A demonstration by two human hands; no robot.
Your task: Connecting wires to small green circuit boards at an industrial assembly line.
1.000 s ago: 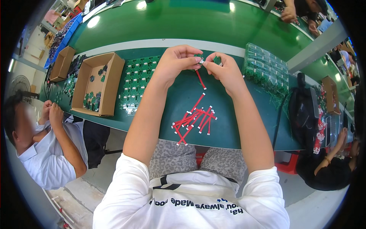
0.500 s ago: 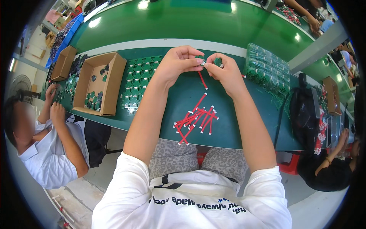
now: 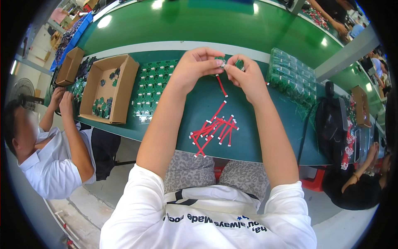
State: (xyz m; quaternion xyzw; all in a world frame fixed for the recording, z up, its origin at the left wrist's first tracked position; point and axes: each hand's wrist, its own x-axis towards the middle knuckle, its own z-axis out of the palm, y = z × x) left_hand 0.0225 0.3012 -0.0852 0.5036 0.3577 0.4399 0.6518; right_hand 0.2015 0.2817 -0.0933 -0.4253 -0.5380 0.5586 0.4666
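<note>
Both hands meet over the far part of the green tabletop. My left hand point(image 3: 194, 66) pinches a small green circuit board point(image 3: 220, 59) with a white connector on its edge. Against that connector press the fingertips of my right hand point(image 3: 248, 78), whose curled fingers also hold a second green board point(image 3: 239, 64), partly hidden. Just below the left fingertips is a red cable point(image 3: 222, 86) with white plugs; whether it hangs from the board or lies on the table I cannot tell. Nearer to me lies a loose pile of red cables point(image 3: 210, 129) with white plugs at their ends.
To the left, green board panels point(image 3: 154, 85) lie in rows beside a cardboard box point(image 3: 129, 89) holding loose boards. Stacked, wrapped boards point(image 3: 290, 74) stand at right, near a black bag point(image 3: 329, 112). A co-worker point(image 3: 56, 162) sits at left, another person point(image 3: 352, 186) at right.
My hands have shifted very slightly, still together at the white connector. The co-worker's hands at left have moved a little. The cable pile is unchanged.
</note>
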